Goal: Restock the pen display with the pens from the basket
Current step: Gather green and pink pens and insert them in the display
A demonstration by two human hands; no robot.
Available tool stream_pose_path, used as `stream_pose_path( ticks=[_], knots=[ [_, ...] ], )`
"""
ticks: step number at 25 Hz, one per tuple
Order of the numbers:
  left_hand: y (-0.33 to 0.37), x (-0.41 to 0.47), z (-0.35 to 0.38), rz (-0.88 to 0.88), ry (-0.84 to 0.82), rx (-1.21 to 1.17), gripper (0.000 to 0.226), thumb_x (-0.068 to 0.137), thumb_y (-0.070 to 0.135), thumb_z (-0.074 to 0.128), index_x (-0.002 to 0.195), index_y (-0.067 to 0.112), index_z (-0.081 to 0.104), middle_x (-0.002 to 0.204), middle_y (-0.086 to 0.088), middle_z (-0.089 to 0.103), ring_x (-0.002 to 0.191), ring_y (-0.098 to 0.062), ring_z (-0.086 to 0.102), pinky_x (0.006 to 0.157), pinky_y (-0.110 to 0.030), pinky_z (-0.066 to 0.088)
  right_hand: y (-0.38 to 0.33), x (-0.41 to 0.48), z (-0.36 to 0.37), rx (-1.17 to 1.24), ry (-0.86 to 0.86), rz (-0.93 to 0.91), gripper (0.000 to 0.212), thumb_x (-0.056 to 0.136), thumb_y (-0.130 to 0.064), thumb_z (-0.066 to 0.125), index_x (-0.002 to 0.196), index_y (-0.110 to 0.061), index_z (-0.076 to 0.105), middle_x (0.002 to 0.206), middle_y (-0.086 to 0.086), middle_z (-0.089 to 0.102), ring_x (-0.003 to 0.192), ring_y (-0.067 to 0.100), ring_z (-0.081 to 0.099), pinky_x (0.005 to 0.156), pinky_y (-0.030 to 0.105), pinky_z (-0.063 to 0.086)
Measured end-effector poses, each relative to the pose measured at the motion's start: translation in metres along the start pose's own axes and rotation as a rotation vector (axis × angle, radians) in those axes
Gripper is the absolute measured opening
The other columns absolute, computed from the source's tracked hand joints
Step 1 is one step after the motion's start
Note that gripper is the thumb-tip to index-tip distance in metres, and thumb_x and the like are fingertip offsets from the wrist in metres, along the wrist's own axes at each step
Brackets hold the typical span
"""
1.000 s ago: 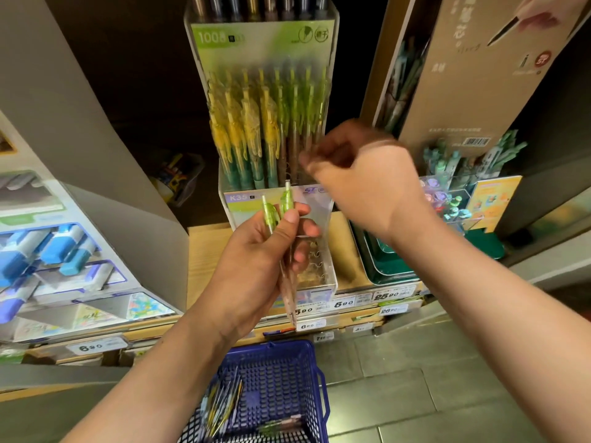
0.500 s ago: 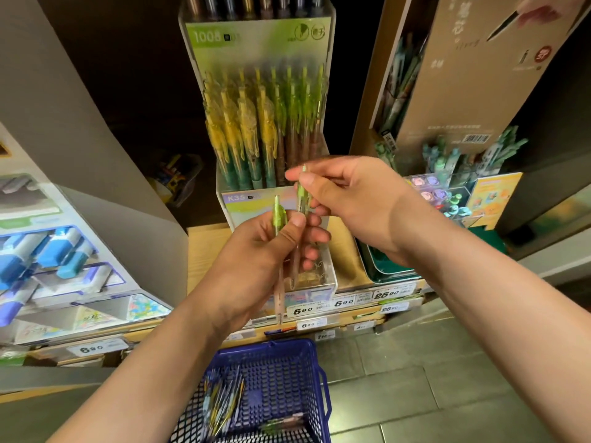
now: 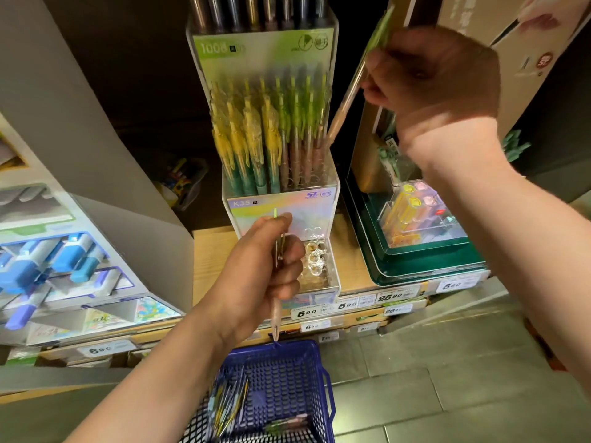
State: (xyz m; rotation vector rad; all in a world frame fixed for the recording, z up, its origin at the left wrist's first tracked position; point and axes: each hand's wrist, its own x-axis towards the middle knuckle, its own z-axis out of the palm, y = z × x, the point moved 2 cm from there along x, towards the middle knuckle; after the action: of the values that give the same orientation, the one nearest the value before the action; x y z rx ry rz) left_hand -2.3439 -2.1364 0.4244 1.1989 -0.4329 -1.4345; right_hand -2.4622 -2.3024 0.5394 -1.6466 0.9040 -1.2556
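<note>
The right hand clamped its fingers on a slim translucent green-topped pen, tip below them at the clear acrylic pen display. The left hand wrapped its fingers round a second pen, above the blue plastic mesh basket of loose pens.

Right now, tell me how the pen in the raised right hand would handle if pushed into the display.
The pen looks stiff: it runs straight though the right hand grips only its upper part. Probably light: it is thin and one hand lifts it high. Its slim round barrel would likely roll if dropped.
</note>
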Motion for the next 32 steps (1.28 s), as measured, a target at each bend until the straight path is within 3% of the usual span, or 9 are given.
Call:
stream_pose_path(
  ticks=[4,9,14,17,20,22,26,28,32],
  knots=[
    [0.005,0.002,0.003,-0.011,-0.111,-0.16,0.013,0.083,0.025,0.044,0.081,0.015,0.037,0.063,0.001,0.042,0.046,-0.009,0.022,0.041,-0.021,0.018,0.008,0.002,0.012,-0.131,-0.013,-0.07,0.013,0.089,-0.024,0.072,0.086,-0.036,0.069,0.073,-0.011,0.075,0.073,0.011,0.074,0.079,0.034,0.062],
    [0.003,0.006,0.0,0.13,-0.127,-0.218,0.007,0.09,0.003,0.049,0.089,0.01,0.048,0.073,-0.008,0.051,0.048,-0.011,0.035,0.043,-0.02,0.035,0.023,0.0,0.023,-0.244,-0.086,-0.025,0.007,0.09,-0.021,0.073,0.095,-0.025,0.075,0.084,-0.006,0.076,0.078,0.013,0.074,0.085,0.036,0.059],
    [0.002,0.007,-0.004,0.227,-0.123,-0.119,0.027,0.099,0.02,0.054,0.123,0.013,0.063,0.098,-0.01,0.072,0.065,-0.016,0.059,0.063,-0.029,0.052,0.039,-0.013,0.031,-0.413,-0.153,-0.013,0.016,0.09,-0.02,0.072,0.105,-0.016,0.075,0.092,-0.005,0.075,0.086,0.009,0.071,0.089,0.028,0.054],
    [0.0,0.004,-0.003,0.225,-0.125,-0.007,0.035,0.1,0.032,0.05,0.132,0.027,0.063,0.095,-0.007,0.072,0.06,-0.015,0.054,0.056,-0.031,0.037,0.039,-0.013,0.031,-0.436,-0.163,-0.002,0.014,0.09,-0.021,0.071,0.103,-0.019,0.075,0.088,-0.011,0.071,0.085,0.005,0.069,0.086,0.017,0.052],
    [-0.004,0.006,0.001,0.206,-0.087,0.004,0.04,0.102,0.025,0.046,0.14,0.019,0.057,0.083,-0.008,0.065,0.055,-0.015,0.037,0.059,-0.037,0.018,0.041,-0.023,0.025,-0.512,-0.126,0.029,0.012,0.088,-0.031,0.074,0.098,-0.024,0.072,0.08,-0.018,0.066,0.075,-0.004,0.064,0.073,0.004,0.045],
    [-0.003,0.007,0.003,0.218,-0.087,-0.051,0.037,0.099,0.015,0.049,0.134,0.004,0.05,0.085,-0.013,0.067,0.057,-0.017,0.04,0.057,-0.031,0.027,0.042,-0.039,0.022,-0.49,-0.143,0.098,0.014,0.085,-0.042,0.074,0.084,-0.028,0.07,0.067,-0.017,0.066,0.062,-0.009,0.059,0.062,0.004,0.043],
    [0.001,0.006,0.003,0.344,-0.095,0.001,0.021,0.102,0.014,0.052,0.118,0.0,0.055,0.087,-0.011,0.071,0.067,-0.018,0.06,0.061,-0.026,0.049,0.04,-0.074,0.024,-0.231,-0.592,0.338,0.014,0.083,-0.042,0.079,0.083,-0.03,0.073,0.074,-0.006,0.075,0.068,0.008,0.072,0.074,0.026,0.059],
    [0.003,0.006,0.002,0.363,-0.081,0.013,0.023,0.1,0.019,0.057,0.116,0.004,0.061,0.092,-0.01,0.074,0.078,-0.02,0.068,0.07,-0.027,0.056,0.039,-0.074,0.023,-0.171,-0.554,0.34,0.01,0.082,-0.032,0.081,0.079,-0.025,0.075,0.075,-0.001,0.075,0.072,0.019,0.074,0.08,0.032,0.061],
    [0.001,0.005,-0.005,0.303,-0.027,-0.045,0.03,0.092,0.03,0.065,0.115,0.011,0.058,0.101,-0.01,0.074,0.084,-0.022,0.069,0.076,-0.029,0.056,0.026,-0.049,0.022,-0.01,-0.292,0.309,0.01,0.085,-0.019,0.079,0.083,-0.026,0.073,0.073,-0.004,0.077,0.068,0.01,0.072,0.074,0.028,0.062]
  ],
)
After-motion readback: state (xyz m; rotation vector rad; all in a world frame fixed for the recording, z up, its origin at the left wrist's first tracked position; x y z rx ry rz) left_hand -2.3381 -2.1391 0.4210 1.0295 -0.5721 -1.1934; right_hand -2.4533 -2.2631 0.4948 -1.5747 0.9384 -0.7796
